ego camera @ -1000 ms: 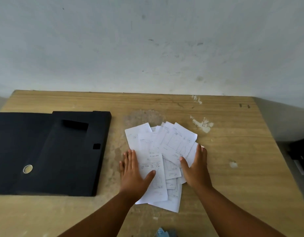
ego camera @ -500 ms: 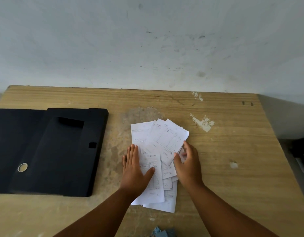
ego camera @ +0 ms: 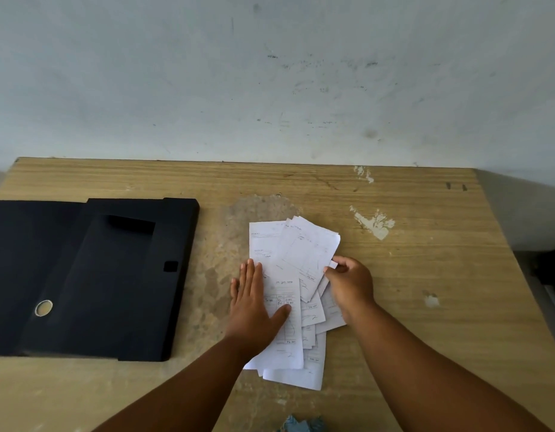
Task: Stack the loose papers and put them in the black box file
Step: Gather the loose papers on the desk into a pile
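Observation:
Several loose white papers (ego camera: 296, 254) with handwriting lie in an untidy overlapping pile on the wooden table (ego camera: 426, 275), right of centre. My left hand (ego camera: 254, 302) rests flat on the pile's left side, fingers together, thumb spread across a sheet. My right hand (ego camera: 351, 283) is curled at the pile's right edge, its fingers pinching the edges of the papers there. The black box file (ego camera: 92, 275) lies open and flat at the table's left, apart from the pile, with a round finger hole on its spine.
A grey-white wall rises straight behind the table's far edge. White paint chips mark the wood at the back right. A dark object (ego camera: 550, 269) sits off the table's right edge. Blue-patterned cloth (ego camera: 301, 424) shows at the bottom edge.
My right hand has slid left and curled onto the papers' right edge, pushing the fanned sheets into a narrower pile. My left hand has stayed flat on the left side.

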The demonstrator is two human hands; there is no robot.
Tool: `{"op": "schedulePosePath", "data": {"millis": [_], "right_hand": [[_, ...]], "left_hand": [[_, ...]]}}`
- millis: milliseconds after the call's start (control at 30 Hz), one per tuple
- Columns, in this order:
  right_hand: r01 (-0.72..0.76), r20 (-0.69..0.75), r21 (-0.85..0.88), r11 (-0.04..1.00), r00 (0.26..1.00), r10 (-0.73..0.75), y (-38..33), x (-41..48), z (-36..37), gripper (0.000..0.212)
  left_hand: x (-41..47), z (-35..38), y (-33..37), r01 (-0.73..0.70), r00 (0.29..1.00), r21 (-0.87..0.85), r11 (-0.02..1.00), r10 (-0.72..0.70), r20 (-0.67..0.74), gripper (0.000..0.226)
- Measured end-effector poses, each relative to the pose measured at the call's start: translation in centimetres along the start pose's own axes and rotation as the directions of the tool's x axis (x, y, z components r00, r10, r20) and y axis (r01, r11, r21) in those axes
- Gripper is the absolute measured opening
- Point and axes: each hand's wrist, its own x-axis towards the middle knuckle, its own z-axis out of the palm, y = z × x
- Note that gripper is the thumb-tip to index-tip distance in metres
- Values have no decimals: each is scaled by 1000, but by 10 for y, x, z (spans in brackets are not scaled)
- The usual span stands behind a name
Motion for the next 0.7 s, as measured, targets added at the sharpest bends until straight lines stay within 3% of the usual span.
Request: {"op": "schedulePosePath", "data": {"millis": [200,267,367,467,533,600,700], "right_hand": [[149,-53,-127,981,986,-157,7,-10,-4,23],[80,-119,-64,995,989,-87,13,-10,-7,21],[-105,-217,147,984,967,136,20,-8,-11,15],[-172,-209,264,949,951,230,21,-13,-14,11],[-142,-158,198,970,972,175,20,-22,-12,11],[-45,-69,-12,999,997,44,21,-28,-9,9],[93,64,-253,963,995,-79,16,-37,-8,10]], "left_hand": [[1,2,3,28,999,-6,1000,-28,-29,104],[1,2,4,39,999,-27,999,-39,-27,101],[0,1,5,52,998,-49,997,-54,-34,98],[-1,0,7,68,997,-68,995,-71,-34,95],[-3,0,10,75,997,-42,996,-75,-5,94],[-3,2,14,66,998,-19,998,-66,24,94],[-4,5,17,59,997,-36,998,-58,42,95]]}}
